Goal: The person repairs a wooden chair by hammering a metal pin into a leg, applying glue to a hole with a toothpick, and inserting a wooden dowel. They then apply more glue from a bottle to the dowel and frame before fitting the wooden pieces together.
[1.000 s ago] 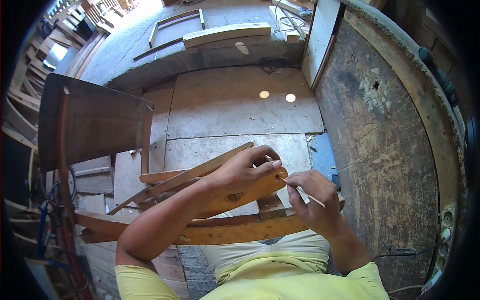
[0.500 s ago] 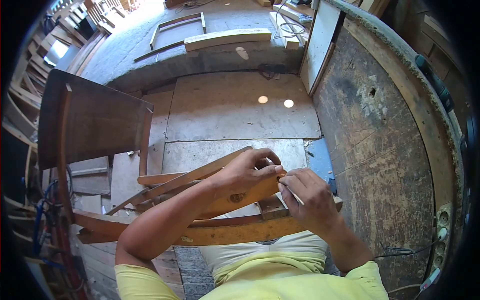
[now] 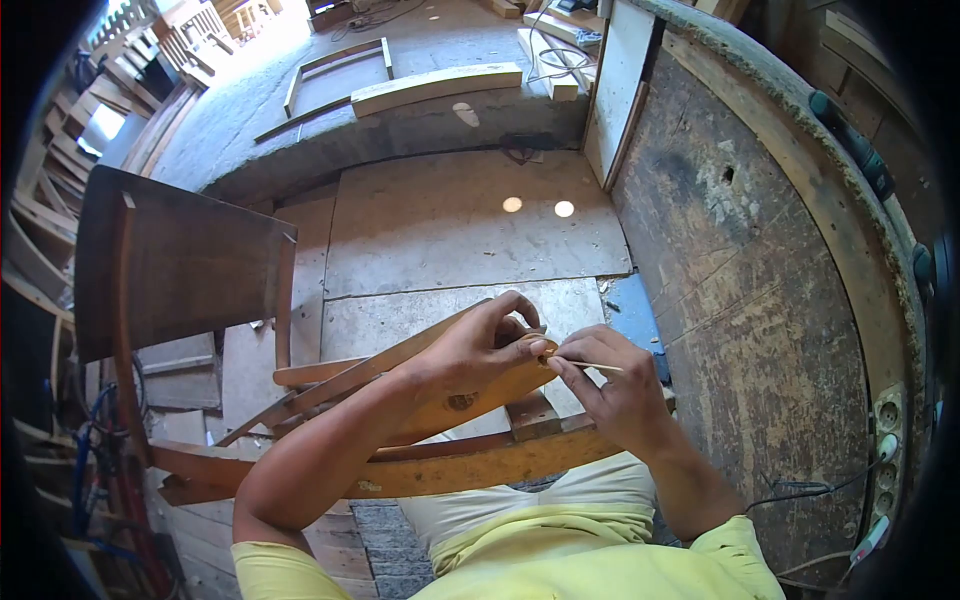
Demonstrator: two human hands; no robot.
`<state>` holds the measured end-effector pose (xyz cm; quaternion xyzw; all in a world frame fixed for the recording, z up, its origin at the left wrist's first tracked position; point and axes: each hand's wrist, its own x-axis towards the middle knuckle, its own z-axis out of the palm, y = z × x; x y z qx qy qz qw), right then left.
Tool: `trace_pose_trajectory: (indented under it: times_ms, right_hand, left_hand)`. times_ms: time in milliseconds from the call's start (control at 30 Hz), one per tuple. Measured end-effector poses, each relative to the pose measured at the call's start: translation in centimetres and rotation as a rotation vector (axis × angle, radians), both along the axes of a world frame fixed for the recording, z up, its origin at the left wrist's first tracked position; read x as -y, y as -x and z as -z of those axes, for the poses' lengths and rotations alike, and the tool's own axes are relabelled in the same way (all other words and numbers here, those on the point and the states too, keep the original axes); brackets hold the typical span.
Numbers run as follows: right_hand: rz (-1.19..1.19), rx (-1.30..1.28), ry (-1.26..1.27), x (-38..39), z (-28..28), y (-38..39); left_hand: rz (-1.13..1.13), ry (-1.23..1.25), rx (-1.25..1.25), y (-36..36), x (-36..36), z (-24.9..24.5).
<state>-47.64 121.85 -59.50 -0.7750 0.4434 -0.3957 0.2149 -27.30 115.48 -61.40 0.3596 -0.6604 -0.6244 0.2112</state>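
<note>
Lying across the lap, noted orange-brown chair frame [image 3: 450, 465], long rail running left to right. Pinched in closed fingertips of right hand [image 3: 615, 390]: thin pale stick [image 3: 595, 367], straight, near-horizontal, tip pointed left into curved slat [image 3: 490, 392]. Gripped that slat with curled left hand [image 3: 480, 345]. Farther off, left, saw dark seat panel [image 3: 180, 260] beside plank floor [image 3: 450, 220].

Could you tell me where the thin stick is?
Right of centre in the head view, the thin stick is pinched in the right hand, tip at the chair rail.
</note>
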Motion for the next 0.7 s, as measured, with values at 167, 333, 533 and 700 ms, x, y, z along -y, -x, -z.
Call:
trace_pose_trajectory:
  times_ms: [167,333,533,700]
  right_hand:
    - [0.003,0.046,-0.037,0.1,0.2,0.5]
    - [0.031,0.168,-0.205,0.1,0.6,0.8]
    - [0.052,0.337,-0.633,0.7,0.7,1.7]
    - [0.024,0.005,-0.001,-0.1,-0.4,0.1]
  left_hand:
    - [-0.004,0.033,0.007,0.1,-0.1,0.0]
    - [-0.006,-0.009,-0.033,0.1,-0.2,0.1]
    - [-0.002,0.002,-0.003,0.2,-0.4,-0.2]
    - [-0.016,0.062,0.013,0.1,-0.3,0.9]
